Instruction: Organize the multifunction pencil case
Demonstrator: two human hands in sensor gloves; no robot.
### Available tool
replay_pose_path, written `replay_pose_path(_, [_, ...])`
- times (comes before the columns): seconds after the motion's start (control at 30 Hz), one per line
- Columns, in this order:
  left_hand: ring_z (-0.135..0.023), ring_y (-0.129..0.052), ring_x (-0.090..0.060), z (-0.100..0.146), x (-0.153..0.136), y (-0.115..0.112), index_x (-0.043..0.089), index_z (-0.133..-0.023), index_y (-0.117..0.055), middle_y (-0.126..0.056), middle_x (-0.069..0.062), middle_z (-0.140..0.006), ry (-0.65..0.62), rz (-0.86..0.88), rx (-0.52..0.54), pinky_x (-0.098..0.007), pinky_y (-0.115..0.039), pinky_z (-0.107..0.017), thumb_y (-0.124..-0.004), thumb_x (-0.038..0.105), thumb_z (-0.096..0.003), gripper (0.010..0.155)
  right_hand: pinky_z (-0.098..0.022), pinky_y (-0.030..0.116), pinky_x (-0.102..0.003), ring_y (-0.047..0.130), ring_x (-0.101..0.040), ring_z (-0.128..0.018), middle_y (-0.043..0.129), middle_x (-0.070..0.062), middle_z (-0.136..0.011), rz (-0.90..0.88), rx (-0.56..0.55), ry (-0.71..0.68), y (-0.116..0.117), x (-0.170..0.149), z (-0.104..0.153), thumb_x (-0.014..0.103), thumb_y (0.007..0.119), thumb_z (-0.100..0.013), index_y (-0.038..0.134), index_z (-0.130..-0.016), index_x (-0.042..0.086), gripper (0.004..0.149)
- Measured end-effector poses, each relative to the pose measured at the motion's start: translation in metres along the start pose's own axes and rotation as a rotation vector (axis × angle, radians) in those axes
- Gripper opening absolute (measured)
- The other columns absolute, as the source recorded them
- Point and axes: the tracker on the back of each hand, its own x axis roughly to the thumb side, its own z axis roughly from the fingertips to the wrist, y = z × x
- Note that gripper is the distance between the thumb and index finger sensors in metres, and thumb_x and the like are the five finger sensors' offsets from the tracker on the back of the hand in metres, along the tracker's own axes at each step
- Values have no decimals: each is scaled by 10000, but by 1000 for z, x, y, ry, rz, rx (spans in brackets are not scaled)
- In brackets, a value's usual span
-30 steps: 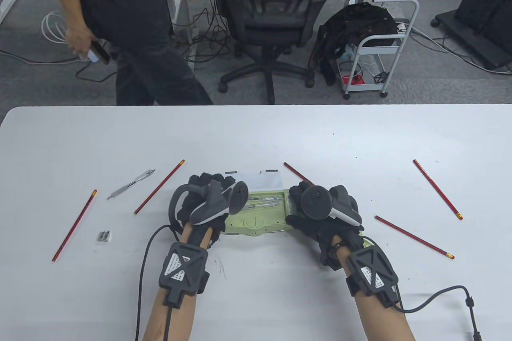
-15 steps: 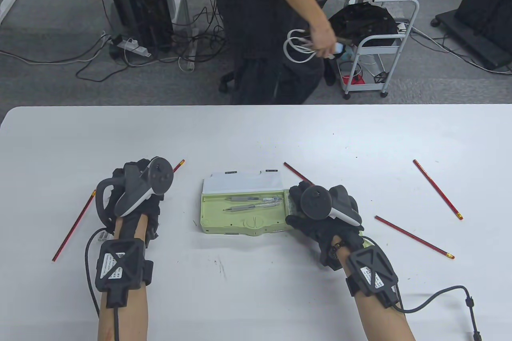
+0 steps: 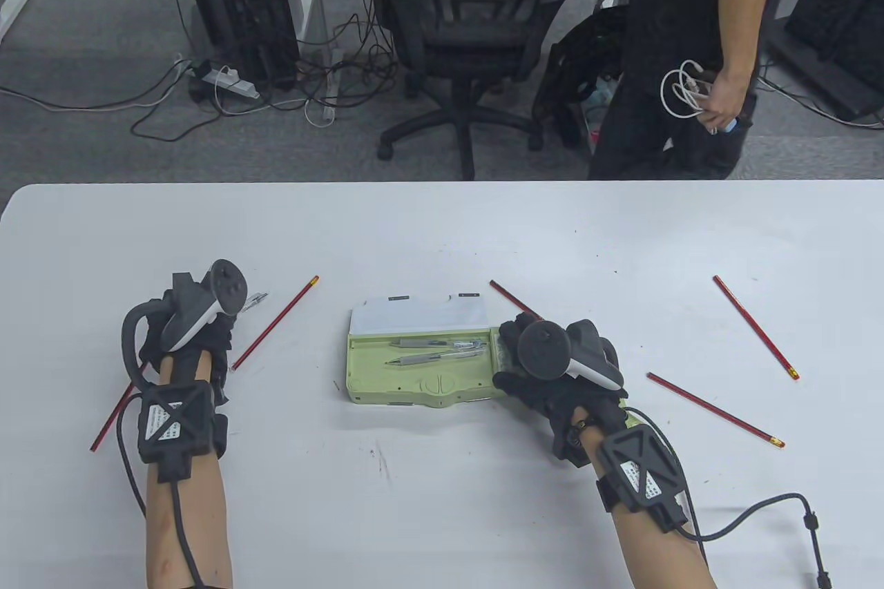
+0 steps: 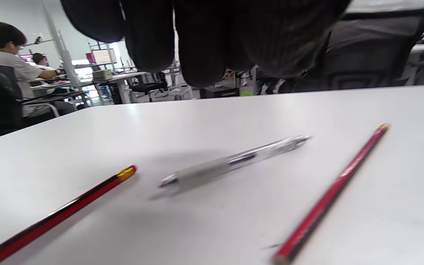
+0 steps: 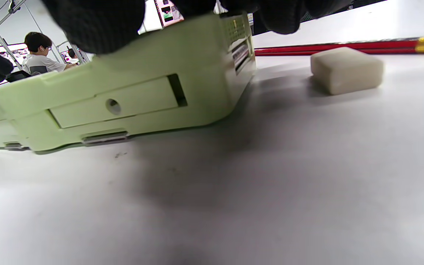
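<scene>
The green pencil case (image 3: 421, 387) lies open mid-table with its white lid (image 3: 414, 313) tipped back and two pens (image 3: 435, 351) inside. My right hand (image 3: 514, 358) grips the case's right end; in the right wrist view its fingers (image 5: 94, 22) curl over the case's (image 5: 131, 99) top edge. My left hand (image 3: 207, 330) hovers over a clear pen (image 3: 255, 300) at the left and holds nothing. In the left wrist view the fingertips (image 4: 197, 40) hang above that pen (image 4: 234, 163), apart from it. Red pencils (image 3: 276, 322) (image 3: 110, 420) lie either side of the left hand.
More red pencils lie behind the case (image 3: 514, 299) and at the right (image 3: 755, 326) (image 3: 715, 409). A pale eraser (image 5: 346, 70) sits right of the case. Beyond the table's far edge stand an office chair (image 3: 469, 30) and a person (image 3: 690, 50).
My left hand left the case's left end and moved far left, over the clear pen. My right hand kept its grip. The person behind the table walked from left to right.
</scene>
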Motion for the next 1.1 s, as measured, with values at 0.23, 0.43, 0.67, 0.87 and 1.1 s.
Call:
replay_pose_path(0.23, [-1047, -734, -398, -21, -7, -21, 262, -1035, -713, -805, -55, -1099, 60, -37, -60, -653, -581, -762, -810, 392, -508, 552, -713, 509, -647, 510, -562, -996, 313, -298, -1118, 3, 2, 2, 0, 0, 0, 475, 689, -481, 405, -1111, 58, 807])
replay_pose_path(0.43, [-1051, -732, -388, -28, 2, -31, 265, -1023, -732, -806, -48, -1098, 79, -97, -85, -654, -574, -768, -817, 385, -508, 535, -713, 509, -647, 508, -562, -997, 312, -299, -1118, 6, 2, 1, 0, 1, 0, 474, 689, -481, 403, -1111, 59, 807])
replay_pose_path(0.67, [-1041, -746, -381, -34, 9, -42, 264, -1005, -753, -825, -45, -1079, 86, -133, -98, -658, -581, -763, -820, 375, -508, 513, -713, 510, -646, 509, -562, -997, 311, -301, -1117, 6, 1, 1, 0, 1, 0, 473, 688, -481, 403, -1111, 58, 807])
replay_pose_path(0.87, [-1037, -757, -374, -37, 15, -47, 271, -979, -784, -849, -32, -1060, 95, -170, -106, -670, -579, -761, -834, 366, -502, 488, -713, 509, -647, 508, -563, -997, 312, -302, -1117, 9, 3, 0, 0, 1, 0, 474, 688, -481, 403, -1111, 57, 807])
replay_pose_path(1.1, [-996, -806, -357, -38, 18, -51, 266, -944, -810, -886, -30, -1015, 108, -198, -67, -657, -614, -749, -840, 356, -498, 456, -713, 510, -647, 509, -562, -997, 311, -302, -1117, 11, 3, 0, 0, 2, 0, 473, 688, -481, 404, -1110, 57, 806])
